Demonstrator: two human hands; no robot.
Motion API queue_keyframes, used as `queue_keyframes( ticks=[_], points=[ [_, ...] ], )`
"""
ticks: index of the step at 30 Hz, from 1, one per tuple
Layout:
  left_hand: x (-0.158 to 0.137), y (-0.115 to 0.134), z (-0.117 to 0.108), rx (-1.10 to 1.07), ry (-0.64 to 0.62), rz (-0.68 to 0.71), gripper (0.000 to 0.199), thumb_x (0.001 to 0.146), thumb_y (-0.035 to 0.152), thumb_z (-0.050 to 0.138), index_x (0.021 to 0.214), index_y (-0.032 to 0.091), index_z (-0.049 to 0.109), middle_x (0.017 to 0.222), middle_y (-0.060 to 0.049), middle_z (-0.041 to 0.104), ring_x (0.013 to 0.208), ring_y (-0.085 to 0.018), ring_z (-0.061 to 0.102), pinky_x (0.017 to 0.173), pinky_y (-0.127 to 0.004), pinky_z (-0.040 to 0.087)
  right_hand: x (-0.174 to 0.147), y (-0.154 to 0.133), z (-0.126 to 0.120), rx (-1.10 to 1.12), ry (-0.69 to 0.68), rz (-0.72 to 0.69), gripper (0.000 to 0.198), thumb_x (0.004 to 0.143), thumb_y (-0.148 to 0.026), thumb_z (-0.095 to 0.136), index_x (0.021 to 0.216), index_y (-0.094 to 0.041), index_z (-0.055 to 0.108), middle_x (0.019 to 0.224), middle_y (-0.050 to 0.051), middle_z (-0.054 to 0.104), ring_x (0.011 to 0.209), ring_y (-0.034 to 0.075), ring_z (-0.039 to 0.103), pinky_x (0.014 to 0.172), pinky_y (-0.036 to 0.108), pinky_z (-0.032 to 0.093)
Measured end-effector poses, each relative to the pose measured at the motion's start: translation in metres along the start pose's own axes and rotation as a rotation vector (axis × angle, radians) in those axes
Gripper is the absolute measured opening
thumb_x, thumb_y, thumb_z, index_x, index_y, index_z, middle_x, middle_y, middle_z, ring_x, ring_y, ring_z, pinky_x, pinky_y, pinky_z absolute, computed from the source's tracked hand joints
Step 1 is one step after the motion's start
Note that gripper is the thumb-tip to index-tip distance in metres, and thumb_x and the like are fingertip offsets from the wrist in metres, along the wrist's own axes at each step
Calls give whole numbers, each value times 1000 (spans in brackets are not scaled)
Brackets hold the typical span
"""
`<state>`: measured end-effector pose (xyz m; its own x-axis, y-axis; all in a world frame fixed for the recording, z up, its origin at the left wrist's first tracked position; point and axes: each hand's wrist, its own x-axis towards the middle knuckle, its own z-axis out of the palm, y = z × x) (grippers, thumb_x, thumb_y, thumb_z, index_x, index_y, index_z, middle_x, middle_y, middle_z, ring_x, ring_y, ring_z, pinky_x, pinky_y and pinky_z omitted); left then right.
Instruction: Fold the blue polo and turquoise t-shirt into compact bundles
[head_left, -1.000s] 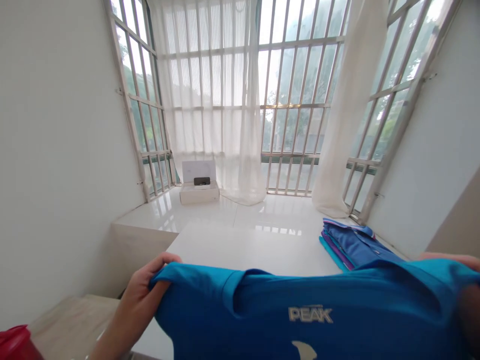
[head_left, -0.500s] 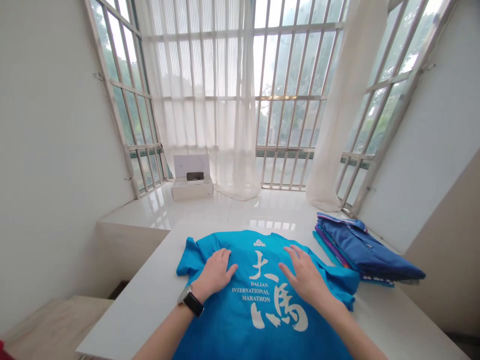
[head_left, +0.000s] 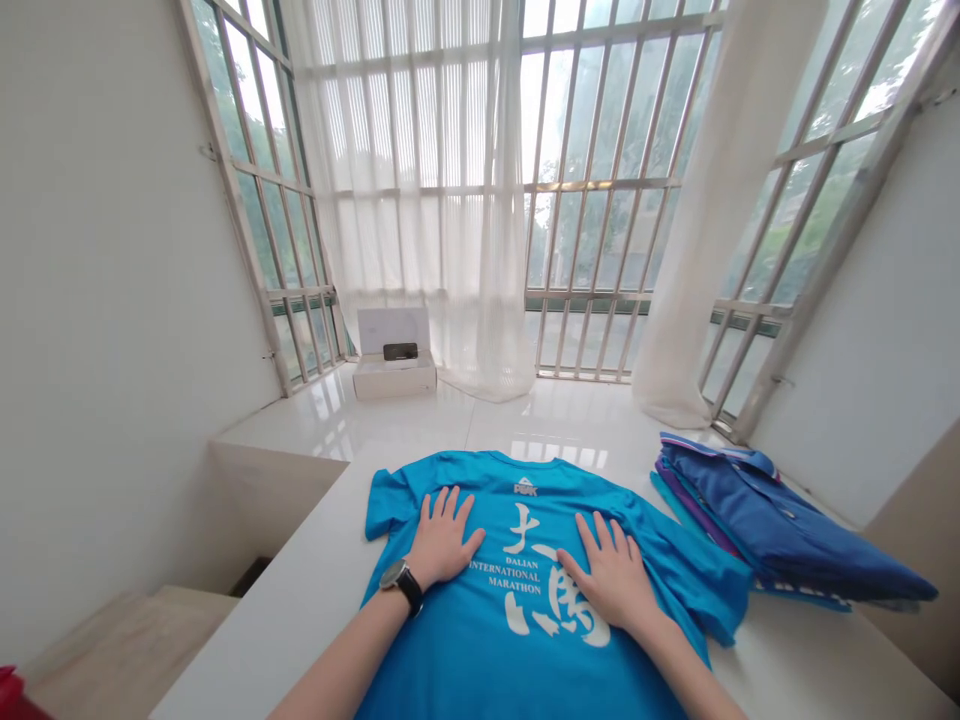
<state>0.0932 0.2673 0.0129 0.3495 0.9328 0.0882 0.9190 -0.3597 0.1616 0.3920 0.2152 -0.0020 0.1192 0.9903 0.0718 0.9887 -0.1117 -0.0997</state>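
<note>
1. Bright blue short-sleeved T-shirt with white print (head_left: 487,650): spread out on the near middle of a glossy white tabletop (head_left: 296,610), collar toward the far side.
2. White rectangular box (head_left: 394,381) with its lid up, sitting over on the far left.
3. Left hand (head_left: 442,540), round watch with a black strap (head_left: 403,580) on that wrist: palm down on the shirt's left half, fingers spread, grip totally released.
4. Right hand (head_left: 611,572): same deal on the right half, thumb over the print, fingers loose.
5. Folded stack of blue and purple clothes (head_left: 765,510): right side, just beside the shirt's right sleeve.
</note>
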Motion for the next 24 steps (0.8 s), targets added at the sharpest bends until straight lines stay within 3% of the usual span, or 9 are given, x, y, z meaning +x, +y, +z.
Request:
queue_keyframes(
  ticks=[7,24],
  points=[
    [17,-3,0,-8,12,-23,69,96,64,24,153,25,31,161,-12,25,149,-35,15,117,-62,7,24,2,1,-21,-1,-35,85,87,-75,29,153,-22,29,161,14,25,148,37,19,118,52,18],
    [20,-8,0,-47,21,-7,67,96,64,29,151,26,36,160,-11,28,148,-33,19,119,-59,11,32,12,8,25,-10,-39,85,86,-76,32,152,-24,33,161,10,27,149,34,19,119,50,19]
  ],
)
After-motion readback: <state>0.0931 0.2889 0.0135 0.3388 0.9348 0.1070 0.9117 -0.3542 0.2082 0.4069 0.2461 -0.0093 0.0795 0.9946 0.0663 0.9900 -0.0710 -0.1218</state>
